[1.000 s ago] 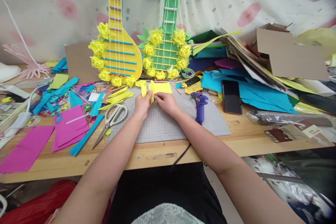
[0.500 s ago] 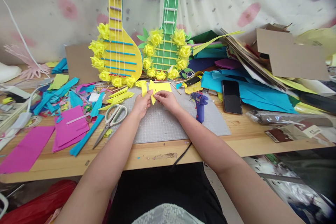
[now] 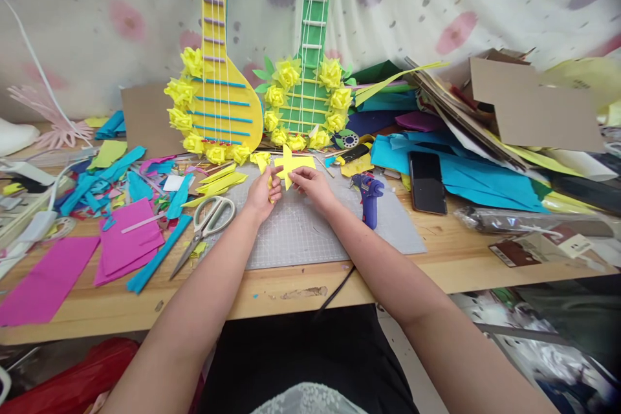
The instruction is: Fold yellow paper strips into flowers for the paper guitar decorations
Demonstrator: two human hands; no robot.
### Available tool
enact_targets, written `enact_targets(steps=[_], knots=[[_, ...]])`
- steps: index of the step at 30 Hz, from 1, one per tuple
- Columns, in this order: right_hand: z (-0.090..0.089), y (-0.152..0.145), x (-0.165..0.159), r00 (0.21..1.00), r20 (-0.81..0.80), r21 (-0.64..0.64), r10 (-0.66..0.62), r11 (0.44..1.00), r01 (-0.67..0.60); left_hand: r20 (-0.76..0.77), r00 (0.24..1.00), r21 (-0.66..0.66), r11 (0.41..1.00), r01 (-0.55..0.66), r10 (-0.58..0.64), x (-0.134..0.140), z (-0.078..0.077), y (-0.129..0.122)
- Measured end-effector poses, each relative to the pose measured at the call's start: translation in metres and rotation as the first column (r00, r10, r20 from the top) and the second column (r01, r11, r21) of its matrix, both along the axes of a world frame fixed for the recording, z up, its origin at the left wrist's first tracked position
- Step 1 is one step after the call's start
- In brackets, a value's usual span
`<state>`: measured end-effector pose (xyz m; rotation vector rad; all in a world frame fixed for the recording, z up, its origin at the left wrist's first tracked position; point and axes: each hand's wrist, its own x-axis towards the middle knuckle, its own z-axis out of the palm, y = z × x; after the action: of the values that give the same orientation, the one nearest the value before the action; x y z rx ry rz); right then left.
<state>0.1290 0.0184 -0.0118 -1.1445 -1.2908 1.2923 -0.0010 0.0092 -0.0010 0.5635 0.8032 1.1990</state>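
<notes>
My left hand (image 3: 263, 195) is closed around a yellow crepe paper strip (image 3: 270, 182), its index finger stretched toward the other hand. In my right hand (image 3: 314, 185), thumb and fingers pinch a narrow yellow paper petal piece (image 3: 287, 165) that stands upright. Behind it a flat yellow paper sheet (image 3: 306, 162) lies at the back of the grey cutting mat (image 3: 295, 239). Scissors (image 3: 208, 223) rest left of my left hand, blades toward me. A blue glue gun (image 3: 370, 197) stands to the right of my right hand.
At the back stand a yellow lute-shaped craft (image 3: 228, 103) and a green one (image 3: 306, 100), both edged with yellow paper flowers. Magenta sheets (image 3: 130, 239) and blue scraps lie left. A phone (image 3: 427, 182), blue paper (image 3: 480, 174) and stacked cardboard (image 3: 533, 103) lie right.
The yellow petal piece has been turned upright in my right hand. My left hand has let go of it and drawn slightly left and down, still holding its strip.
</notes>
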Motion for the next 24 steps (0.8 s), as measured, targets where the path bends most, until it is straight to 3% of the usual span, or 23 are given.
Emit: enact_targets(steps=[7,15,21,24], knots=[[-0.001,-0.002,-0.006,0.991,0.024,0.060,0.131,0.989,-0.132,-0.007,0.998,-0.031,0.998,0.057,-0.057,0.006,-0.006,0.001],[-0.009,0.002,-0.007,0.989,0.047,0.017,0.141,0.990,-0.142,0.016,0.992,-0.027,0.992,0.124,-0.124,0.008,-0.004,-0.003],[-0.008,0.002,-0.007,0.981,0.116,0.060,0.158,0.984,-0.166,-0.103,0.995,0.030,0.999,0.018,-0.015,0.014,-0.005,-0.005],[-0.007,0.003,-0.004,0.986,0.163,0.140,0.040,0.988,-0.063,-0.164,0.985,0.056,0.997,-0.049,0.057,0.013,0.000,-0.005]])
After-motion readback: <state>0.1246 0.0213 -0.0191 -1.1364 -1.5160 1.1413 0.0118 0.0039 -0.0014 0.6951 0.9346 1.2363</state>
